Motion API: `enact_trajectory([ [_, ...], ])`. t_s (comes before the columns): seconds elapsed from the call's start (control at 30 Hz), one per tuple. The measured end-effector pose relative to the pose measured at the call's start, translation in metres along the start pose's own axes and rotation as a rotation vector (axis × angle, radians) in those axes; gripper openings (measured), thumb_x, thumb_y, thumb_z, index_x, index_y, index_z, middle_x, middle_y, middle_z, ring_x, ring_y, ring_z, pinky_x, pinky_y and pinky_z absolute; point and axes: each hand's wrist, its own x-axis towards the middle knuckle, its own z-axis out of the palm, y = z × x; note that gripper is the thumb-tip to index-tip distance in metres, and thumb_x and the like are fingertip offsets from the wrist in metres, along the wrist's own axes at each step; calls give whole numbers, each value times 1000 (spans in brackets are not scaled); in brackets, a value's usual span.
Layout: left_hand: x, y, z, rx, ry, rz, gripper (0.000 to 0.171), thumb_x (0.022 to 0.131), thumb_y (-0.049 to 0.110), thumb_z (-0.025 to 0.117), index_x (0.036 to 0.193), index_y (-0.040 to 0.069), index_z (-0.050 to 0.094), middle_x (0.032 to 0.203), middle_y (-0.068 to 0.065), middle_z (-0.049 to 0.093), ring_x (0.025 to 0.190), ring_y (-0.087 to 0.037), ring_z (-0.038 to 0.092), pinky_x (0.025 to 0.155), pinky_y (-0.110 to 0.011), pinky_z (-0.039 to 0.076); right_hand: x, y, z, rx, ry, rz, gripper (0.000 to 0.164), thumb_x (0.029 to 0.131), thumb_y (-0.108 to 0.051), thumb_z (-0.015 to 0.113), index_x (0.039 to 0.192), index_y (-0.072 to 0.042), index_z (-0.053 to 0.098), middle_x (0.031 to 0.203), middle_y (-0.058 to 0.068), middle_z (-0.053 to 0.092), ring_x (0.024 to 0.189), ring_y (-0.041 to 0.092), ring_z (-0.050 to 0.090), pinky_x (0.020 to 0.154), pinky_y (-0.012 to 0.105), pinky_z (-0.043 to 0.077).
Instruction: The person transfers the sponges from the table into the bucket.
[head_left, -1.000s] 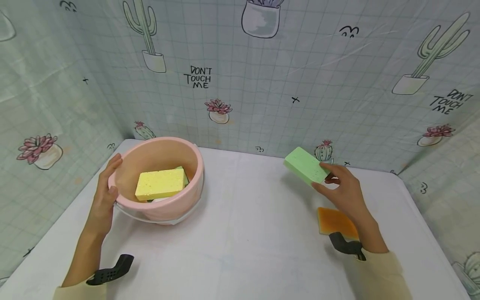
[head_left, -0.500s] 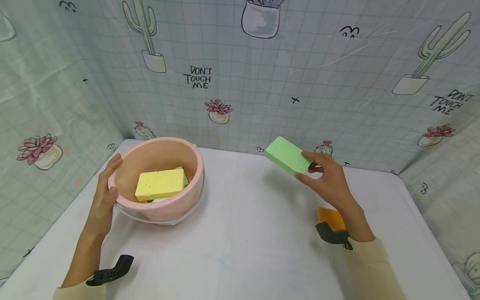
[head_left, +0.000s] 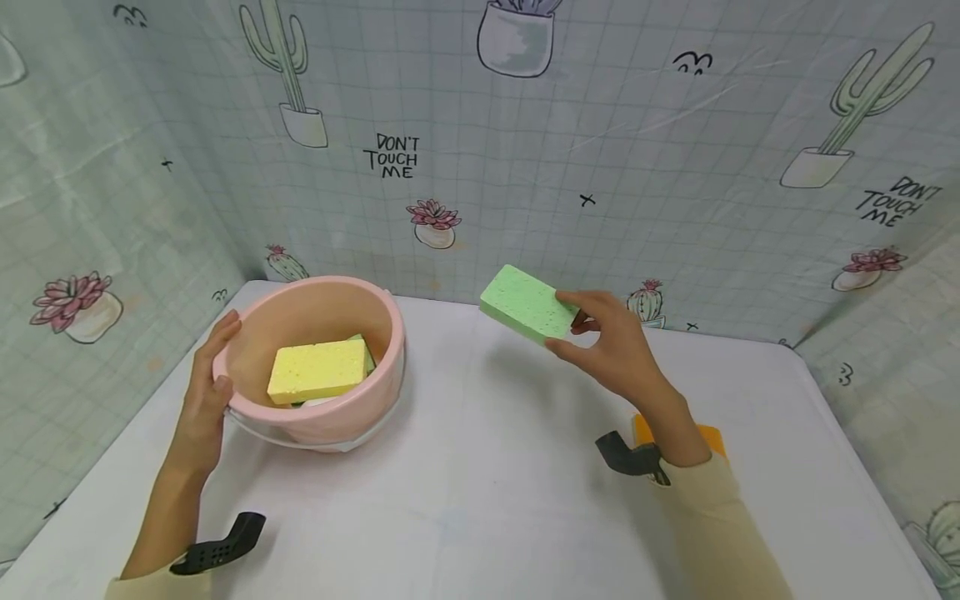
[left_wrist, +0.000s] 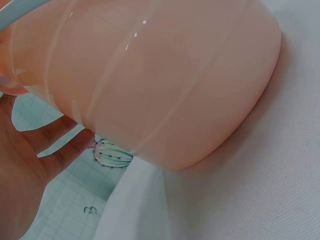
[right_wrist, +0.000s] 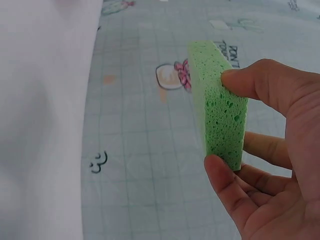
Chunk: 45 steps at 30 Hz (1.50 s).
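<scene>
A light green sponge (head_left: 528, 302) is held above the white table by my right hand (head_left: 611, 342). The thumb and fingers pinch its right end, and its porous surface shows in the right wrist view. My left hand (head_left: 206, 387) rests against the left side of a pink bucket (head_left: 386, 385), near the rim. In the left wrist view, two extended fingers (left_wrist: 65, 152) touch the bucket's outer wall. Inside the bucket a yellow sponge (head_left: 318, 372) lies on top, with a green sponge (head_left: 370, 354) partly hidden behind it.
An orange sponge (head_left: 712, 437) lies on the white table (head_left: 465, 483) at the right, partly covered by my right forearm. The bucket's white handle (head_left: 352, 442) hangs down at its front. Patterned cloth walls (head_left: 510, 167) enclose the back and sides.
My right hand has carried the green sponge leftward and slightly up, closer to the bucket. The left hand and the bucket have stayed in place.
</scene>
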Motion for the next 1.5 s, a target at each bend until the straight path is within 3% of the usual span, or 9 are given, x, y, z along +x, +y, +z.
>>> enact_trajectory([
  [0.23, 0, -1, -1, 20, -7, 8, 60, 93, 28, 44, 150, 18, 29, 158, 1, 13, 144, -20, 9, 113, -49, -2, 13, -18, 13, 51, -3, -59, 57, 74, -10, 82, 127, -4, 60, 117, 8, 58, 87, 19, 59, 78, 33, 54],
  [0.53, 0, -2, -2, 4, -7, 22, 60, 93, 29, 45, 150, 17, 30, 158, 0, 13, 144, -21, 8, 112, -50, -5, 24, -36, 30, 74, -28, -117, 58, 74, -11, 82, 127, -4, 59, 119, 7, 58, 89, 17, 58, 78, 30, 54],
  [1.1, 1, -6, 0, -60, 13, 2, 60, 92, 32, 49, 149, 17, 33, 158, 0, 14, 144, -21, 8, 112, -48, -4, 54, -97, 63, 85, -216, -206, 59, 76, -16, 80, 129, -2, 58, 124, 7, 55, 88, 15, 57, 79, 18, 48],
  [1.27, 2, -7, -1, -34, 14, 4, 59, 94, 32, 47, 149, 17, 33, 158, 0, 15, 144, -21, 10, 114, -44, -2, 64, -112, 76, 95, -291, -209, 60, 78, -18, 78, 131, -3, 56, 125, 6, 55, 89, 11, 56, 80, 16, 47],
  [1.5, 2, -2, 0, 14, 6, -2, 59, 94, 33, 43, 150, 18, 30, 158, 2, 14, 144, -18, 7, 112, -47, -7, 74, -132, 97, 76, -398, -184, 61, 79, -24, 77, 133, -7, 56, 122, 5, 54, 89, 12, 55, 75, 17, 44],
])
